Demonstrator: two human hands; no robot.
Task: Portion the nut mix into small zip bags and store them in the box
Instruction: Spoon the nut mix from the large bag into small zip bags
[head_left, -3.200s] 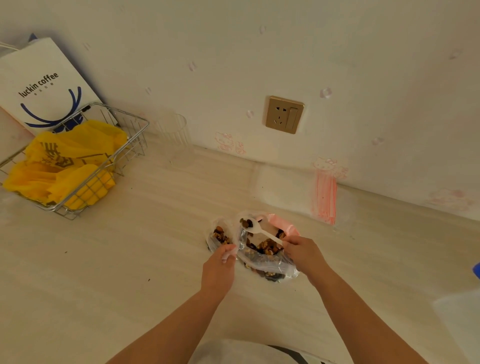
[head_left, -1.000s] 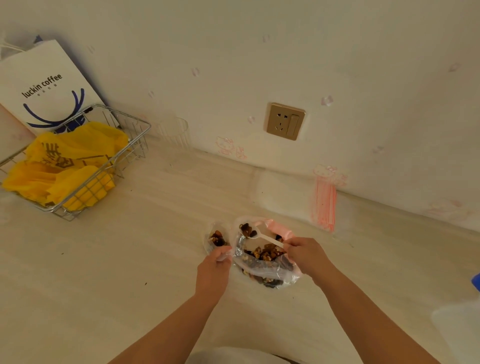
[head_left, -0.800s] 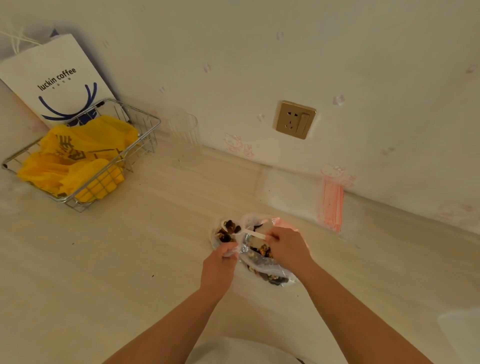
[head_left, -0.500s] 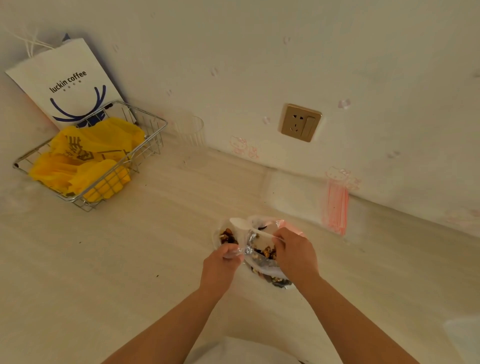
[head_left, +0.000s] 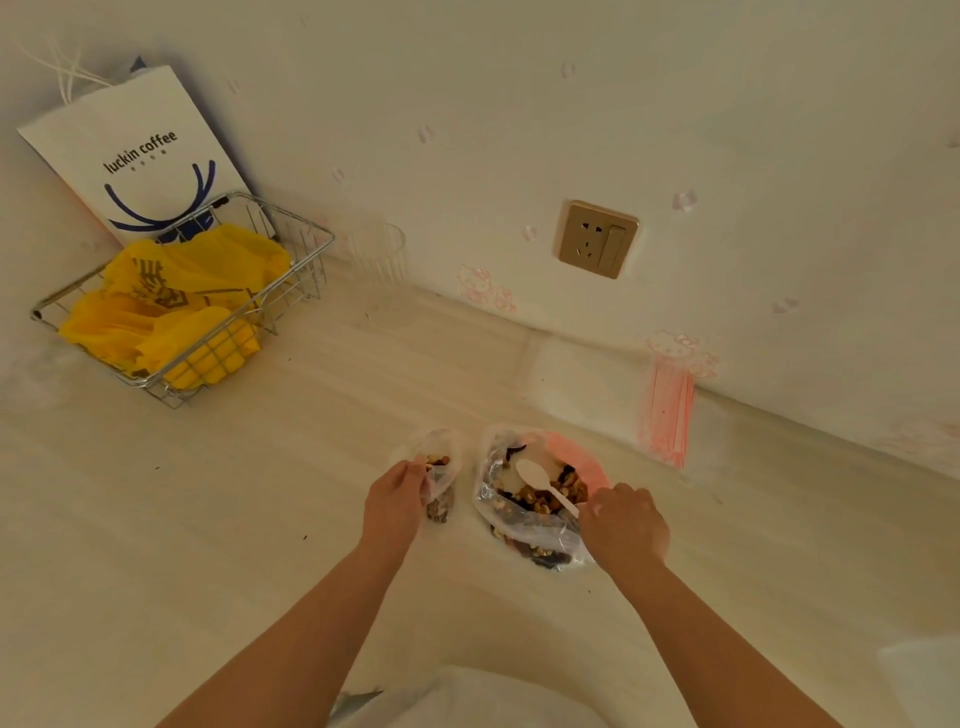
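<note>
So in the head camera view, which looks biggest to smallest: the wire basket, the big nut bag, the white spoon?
1. wire basket, though it sits farther away
2. big nut bag
3. white spoon

Small zip bag (head_left: 440, 480) upright, seemingly part-filled; big nut-mix bag (head_left: 530, 512) open beside it.

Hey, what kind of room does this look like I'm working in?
Probably a home kitchen or pantry counter: a pale worktop against a wall with a power socket, a wire basket of yellow bags, and a coffee-shop paper bag.
</note>
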